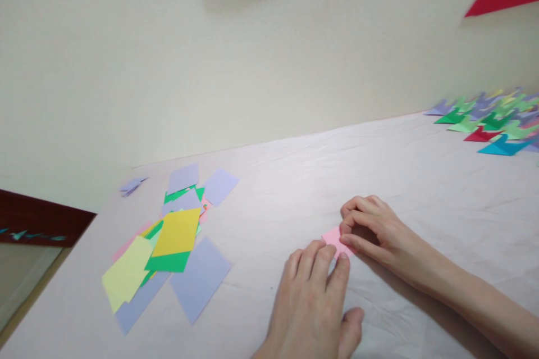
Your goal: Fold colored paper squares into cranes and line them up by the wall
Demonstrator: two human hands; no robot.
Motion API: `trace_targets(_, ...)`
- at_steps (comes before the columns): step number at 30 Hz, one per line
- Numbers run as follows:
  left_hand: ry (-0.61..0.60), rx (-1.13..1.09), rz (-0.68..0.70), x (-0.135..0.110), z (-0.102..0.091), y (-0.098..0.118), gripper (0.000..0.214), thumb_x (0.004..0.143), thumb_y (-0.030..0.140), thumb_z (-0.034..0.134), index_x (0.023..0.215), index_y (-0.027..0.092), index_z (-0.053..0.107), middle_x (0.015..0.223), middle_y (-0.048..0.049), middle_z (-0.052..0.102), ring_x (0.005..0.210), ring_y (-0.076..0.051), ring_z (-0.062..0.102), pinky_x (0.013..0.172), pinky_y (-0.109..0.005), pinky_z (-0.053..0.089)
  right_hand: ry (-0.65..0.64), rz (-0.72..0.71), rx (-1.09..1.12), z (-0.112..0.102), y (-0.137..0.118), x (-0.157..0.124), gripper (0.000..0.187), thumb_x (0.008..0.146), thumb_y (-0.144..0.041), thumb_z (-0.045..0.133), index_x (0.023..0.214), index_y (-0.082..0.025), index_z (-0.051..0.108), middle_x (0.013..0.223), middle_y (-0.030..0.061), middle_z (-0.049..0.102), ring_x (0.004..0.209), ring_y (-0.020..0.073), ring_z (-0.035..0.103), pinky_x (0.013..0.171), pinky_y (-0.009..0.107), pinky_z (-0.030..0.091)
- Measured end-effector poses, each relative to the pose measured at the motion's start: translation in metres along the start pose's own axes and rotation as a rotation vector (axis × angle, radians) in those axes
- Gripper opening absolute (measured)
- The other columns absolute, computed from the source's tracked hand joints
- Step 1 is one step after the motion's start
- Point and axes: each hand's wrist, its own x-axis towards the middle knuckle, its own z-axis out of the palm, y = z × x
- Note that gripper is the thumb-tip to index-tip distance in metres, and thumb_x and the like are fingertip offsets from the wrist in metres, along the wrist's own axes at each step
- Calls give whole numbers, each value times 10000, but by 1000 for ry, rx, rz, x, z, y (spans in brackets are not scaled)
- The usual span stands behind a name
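A small pink paper piece lies on the pale cloth-covered table, mostly hidden under my fingers. My left hand rests palm down, its fingertips pressing the near edge of the pink paper. My right hand is curled over the paper's right side, thumb and fingers pinched on it. Both hands touch the same piece.
A loose heap of flat paper rectangles, lilac, yellow and green, lies to the left. One folded lilac piece sits behind it. Several folded paper shapes in mixed colours are spread at the far right. A cream wall stands behind the table.
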Motion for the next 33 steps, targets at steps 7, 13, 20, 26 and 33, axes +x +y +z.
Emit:
trace_targets(7,42,45,20,-1,2,0,551,878,406,581,1345,135,472,1313,-120,546,1214,-299,466,980,-459,437,-7,13,34,-1,1,1,90,872,-268,538,825,-233,606,937,65,601,950,258,523,852,446,413)
trace_targets(13,39,76,12,1,2,1,551,876,424,576,1348,155,480,1293,-109,554,1193,-294,475,981,-447,434,-4,18,54,-2,0,1,99,869,-240,530,823,-234,617,951,66,605,962,256,526,863,453,426)
trace_targets(20,34,65,8,2,2,2,553,875,430,581,1341,146,489,1277,-107,559,1171,-295,475,977,-458,433,-30,35,53,-5,-3,-4,140,882,-267,542,760,-230,600,959,61,578,969,251,514,866,440,437)
trace_targets(26,27,59,13,1,3,1,558,876,423,579,1348,140,483,1291,-109,552,1180,-299,468,972,-467,431,22,37,24,-2,-6,-5,137,859,-235,561,724,-223,585,936,57,568,935,246,516,829,421,446)
trace_targets(33,14,59,1,3,2,1,561,883,426,564,1359,141,477,1274,-115,562,1169,-302,476,969,-469,431,43,39,-3,0,-8,-3,137,841,-197,557,707,-218,576,913,56,562,891,237,506,810,424,438)
